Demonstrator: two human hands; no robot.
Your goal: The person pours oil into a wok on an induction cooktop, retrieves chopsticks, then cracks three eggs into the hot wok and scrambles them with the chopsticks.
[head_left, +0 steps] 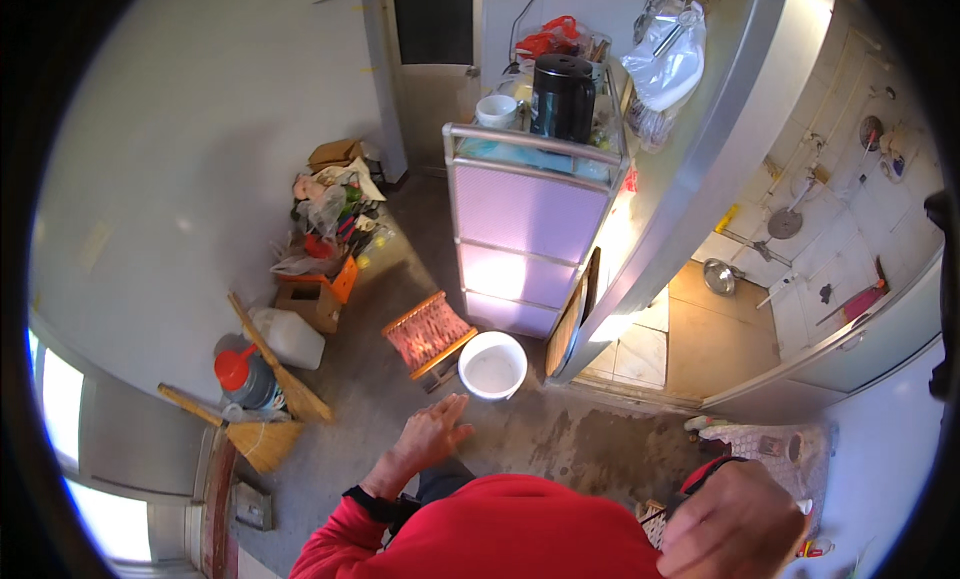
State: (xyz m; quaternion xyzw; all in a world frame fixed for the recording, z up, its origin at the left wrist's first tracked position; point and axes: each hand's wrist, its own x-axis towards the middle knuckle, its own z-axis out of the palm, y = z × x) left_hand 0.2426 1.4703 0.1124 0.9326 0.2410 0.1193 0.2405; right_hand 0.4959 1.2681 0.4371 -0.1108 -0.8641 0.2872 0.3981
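Reaching out at lower centre, my left hand is open, its fingers apart, short of a white bucket. My right hand is raised at the lower right, slightly blurred, its fingers curled closed; whatever they hold, if anything, is hidden. Just left of the bucket is a small wooden stool with a woven pink seat.
Brooms, a white jug and piled bags and boxes line the left wall. A shelf unit carrying a black kettle stands ahead. A tiled room's doorway is right; a patterned mat lies at lower right.
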